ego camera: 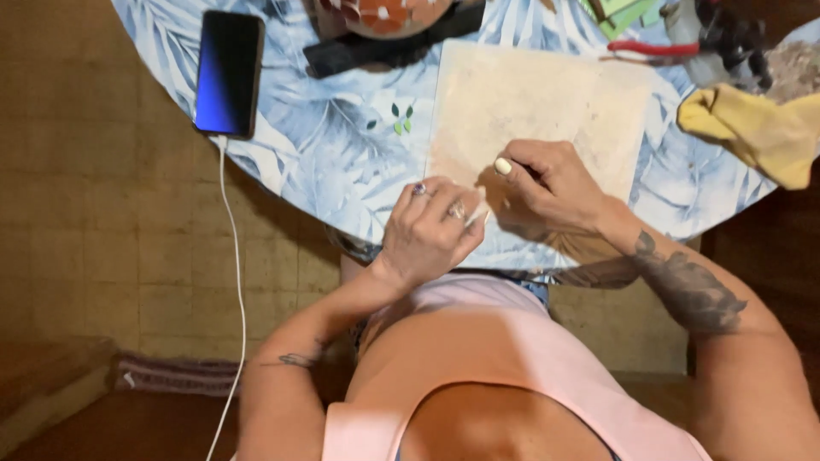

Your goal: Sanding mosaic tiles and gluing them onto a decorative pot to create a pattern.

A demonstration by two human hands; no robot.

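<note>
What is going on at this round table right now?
A person sits at a round table with a leaf-print cloth. The left hand pinches a small pale piece at the near edge of a beige slab. The right hand holds a thin dark tool on the slab. A phone lies aside.

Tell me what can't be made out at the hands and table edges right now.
Head view only:
- Small pale piece in left hand: mostly covered by fingers.
- Dark tool under right hand: hidden but for a sliver.
- Mosaic object: cut by top edge.
- Red-handled pliers: jaws blurred among clutter.
</note>
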